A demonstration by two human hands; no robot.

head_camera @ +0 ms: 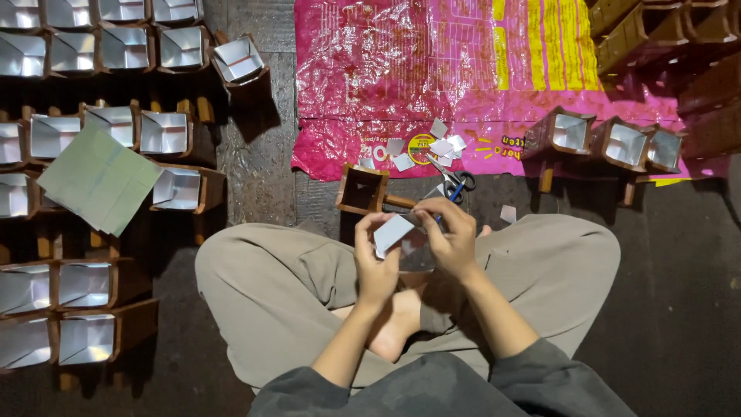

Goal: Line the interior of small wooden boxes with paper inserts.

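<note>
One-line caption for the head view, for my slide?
Seated cross-legged, both hands, left hand and right hand, hold a white paper piece among foil-lined boxes.

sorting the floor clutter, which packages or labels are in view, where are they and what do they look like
Flattened pink plastic sack: spread on the floor ahead of the knees, crinkled, with yellow and white print.
Round yellow and green label: near the sack's front edge, partly under white paper scraps.
Pale green folded paper sheet: lying over the foil-lined brown boxes at left, no print visible.
</note>
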